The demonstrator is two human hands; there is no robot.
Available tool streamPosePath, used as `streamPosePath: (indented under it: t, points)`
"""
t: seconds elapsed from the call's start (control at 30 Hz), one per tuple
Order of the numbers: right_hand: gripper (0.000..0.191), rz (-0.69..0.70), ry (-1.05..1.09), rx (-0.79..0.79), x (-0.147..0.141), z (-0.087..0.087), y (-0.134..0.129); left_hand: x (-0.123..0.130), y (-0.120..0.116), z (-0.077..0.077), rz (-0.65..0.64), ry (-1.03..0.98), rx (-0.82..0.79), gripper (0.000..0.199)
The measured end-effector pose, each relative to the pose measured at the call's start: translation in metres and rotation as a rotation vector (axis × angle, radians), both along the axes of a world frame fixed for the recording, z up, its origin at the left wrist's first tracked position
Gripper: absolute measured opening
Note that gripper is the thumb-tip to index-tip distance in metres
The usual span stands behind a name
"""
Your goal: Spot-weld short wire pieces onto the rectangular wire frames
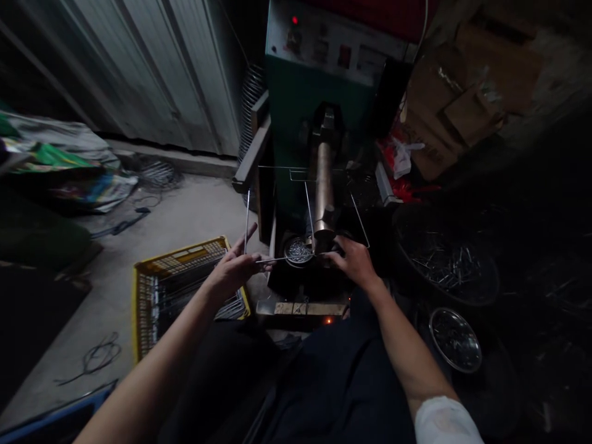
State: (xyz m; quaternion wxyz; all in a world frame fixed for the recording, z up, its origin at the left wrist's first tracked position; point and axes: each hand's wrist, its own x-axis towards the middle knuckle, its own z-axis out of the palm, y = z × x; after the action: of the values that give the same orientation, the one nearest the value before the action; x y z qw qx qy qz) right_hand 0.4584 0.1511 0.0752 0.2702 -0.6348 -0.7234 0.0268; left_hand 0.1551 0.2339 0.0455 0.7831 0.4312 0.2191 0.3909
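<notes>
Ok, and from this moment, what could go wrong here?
The right hand is close beside the lower end of the copper-coloured machine arm, so that hand might get pinched if the arm moves. The thin wire in the left hand appears to pass over the dish of small metal pieces and could knock some out.

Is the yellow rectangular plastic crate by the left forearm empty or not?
Not empty: thin dark metal wires lie inside the yellow crate. The left forearm covers part, so I cannot tell how full.
</notes>
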Motion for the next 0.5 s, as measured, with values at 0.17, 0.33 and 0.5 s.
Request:
streamPosePath:
  t: [0.17,0.33,0.5]
  points:
    - [0.036,0.003,0.016,0.017,-0.003,0.001,0.000,-0.001,0.002,0.004,0.002,0.018,-0.023,0.095]
    - [0.038,-0.006,0.035,0.002,-0.005,-0.004,-0.002,-0.001,-0.002,0.011,0.030,0.070,-0.048,0.097]
    - [0.052,-0.233,0.056,0.141,0.027,-0.004,-0.010,-0.002,-0.002,0.009,0.022,0.041,-0.035,0.096]
